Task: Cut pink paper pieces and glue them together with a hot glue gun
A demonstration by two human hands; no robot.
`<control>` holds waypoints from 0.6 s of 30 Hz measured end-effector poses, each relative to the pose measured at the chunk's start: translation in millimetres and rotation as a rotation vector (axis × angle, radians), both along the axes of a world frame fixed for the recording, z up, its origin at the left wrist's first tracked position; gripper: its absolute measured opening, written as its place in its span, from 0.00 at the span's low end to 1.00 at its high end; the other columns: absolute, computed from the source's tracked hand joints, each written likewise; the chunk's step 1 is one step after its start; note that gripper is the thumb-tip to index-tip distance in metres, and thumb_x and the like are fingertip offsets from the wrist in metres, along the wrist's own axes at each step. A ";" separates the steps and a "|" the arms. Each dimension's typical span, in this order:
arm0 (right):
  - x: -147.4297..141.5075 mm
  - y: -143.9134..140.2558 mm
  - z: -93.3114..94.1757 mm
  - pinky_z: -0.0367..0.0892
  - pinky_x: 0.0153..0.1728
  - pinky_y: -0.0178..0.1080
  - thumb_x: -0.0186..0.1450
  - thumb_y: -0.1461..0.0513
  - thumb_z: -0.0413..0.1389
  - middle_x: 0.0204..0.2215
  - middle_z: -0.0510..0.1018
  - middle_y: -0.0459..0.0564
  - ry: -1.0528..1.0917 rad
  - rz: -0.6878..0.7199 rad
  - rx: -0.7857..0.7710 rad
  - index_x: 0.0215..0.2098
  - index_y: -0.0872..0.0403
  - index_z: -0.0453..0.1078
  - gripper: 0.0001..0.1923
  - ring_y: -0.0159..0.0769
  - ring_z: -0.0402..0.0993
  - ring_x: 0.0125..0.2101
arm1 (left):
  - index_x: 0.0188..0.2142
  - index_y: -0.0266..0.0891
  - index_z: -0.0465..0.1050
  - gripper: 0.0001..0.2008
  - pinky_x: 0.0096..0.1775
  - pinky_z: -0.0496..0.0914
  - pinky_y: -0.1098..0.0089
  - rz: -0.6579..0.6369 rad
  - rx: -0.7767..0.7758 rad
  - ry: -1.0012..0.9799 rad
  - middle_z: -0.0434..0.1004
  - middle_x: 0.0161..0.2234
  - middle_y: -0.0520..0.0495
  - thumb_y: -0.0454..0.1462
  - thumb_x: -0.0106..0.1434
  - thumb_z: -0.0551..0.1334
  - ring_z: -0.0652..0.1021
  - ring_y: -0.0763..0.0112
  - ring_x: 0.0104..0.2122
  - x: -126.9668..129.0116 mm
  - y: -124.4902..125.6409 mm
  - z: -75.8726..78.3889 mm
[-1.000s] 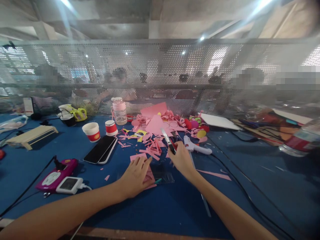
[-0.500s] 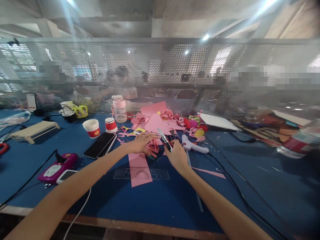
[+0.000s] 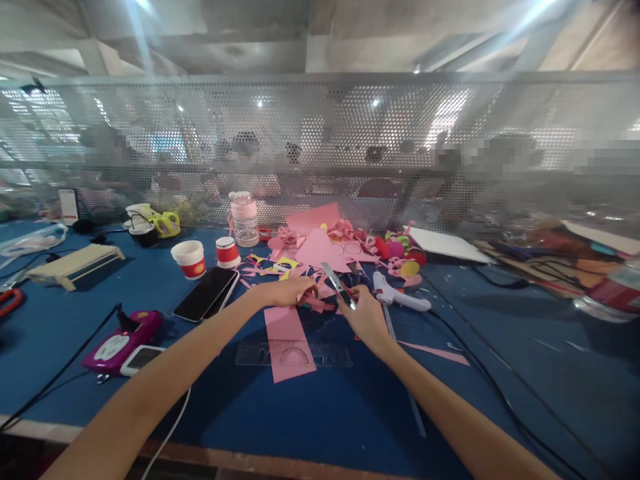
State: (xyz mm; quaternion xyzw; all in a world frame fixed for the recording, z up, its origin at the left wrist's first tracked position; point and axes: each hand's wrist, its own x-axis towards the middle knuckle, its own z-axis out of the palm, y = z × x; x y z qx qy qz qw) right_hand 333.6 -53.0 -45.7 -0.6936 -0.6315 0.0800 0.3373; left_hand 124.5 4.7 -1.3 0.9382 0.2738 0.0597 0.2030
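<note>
**Left hand on scraps, right hand on cutter, centre frame**

Head view, the only one:

- My right hand (image 3: 367,317) is clenched around a utility knife (image 3: 339,285), just right of centre. Its long axis runs from my fist up and to the left, the pale tip pointing at the far pile of paper. Slim, hard body, metallic-looking blade end.
- My left hand (image 3: 287,291) sits just left of it, fingers curled down onto a heap of pink paper scraps (image 3: 315,301); pinching or only pressing, I can't tell. Scraps are thin, curly, matte offcuts.
- Scraps lie between both hands, touching the left one, close beside the knife; left hand is nearer.
- Nearer me, lower centre: a pink paper strip (image 3: 287,340), flat and rectangular, long axis running away from me, lying across a clear plastic ruler (image 3: 310,353) with a protractor arc.
- Right of the knife: white glue gun (image 3: 400,297). Left of the hands: black phone (image 3: 206,293), two red-and-white paper cups (image 3: 189,259).
- Desk (image 3: 500,373) has a blue, felt-like matte top.
</note>
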 end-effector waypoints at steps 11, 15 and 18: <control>0.7 3.5 -5.9 0.64 0.32 0.40 0.55 0.56 0.53 0.32 0.77 0.53 0.099 0.005 0.048 0.33 0.52 0.60 0.11 0.45 0.74 0.34 | 0.40 0.38 0.65 0.15 0.40 0.63 0.71 0.081 0.078 -0.070 0.72 0.40 0.46 0.26 0.53 0.53 0.70 0.68 0.38 -13.5 12.8 14.3; 0.2 2.0 -1.8 0.64 0.30 0.39 0.54 0.55 0.53 0.31 0.77 0.53 0.086 0.006 0.039 0.32 0.52 0.61 0.11 0.44 0.75 0.32 | 0.37 0.38 0.67 0.13 0.39 0.62 0.71 0.113 0.097 -0.095 0.73 0.38 0.46 0.26 0.53 0.54 0.71 0.68 0.37 -15.3 18.2 13.3; 0.1 1.3 0.3 0.64 0.30 0.40 0.54 0.55 0.53 0.30 0.76 0.52 0.084 -0.002 0.023 0.32 0.52 0.61 0.11 0.44 0.75 0.32 | 0.36 0.37 0.68 0.13 0.38 0.62 0.72 0.138 0.107 -0.110 0.74 0.37 0.46 0.26 0.53 0.53 0.72 0.69 0.36 -15.5 18.7 13.7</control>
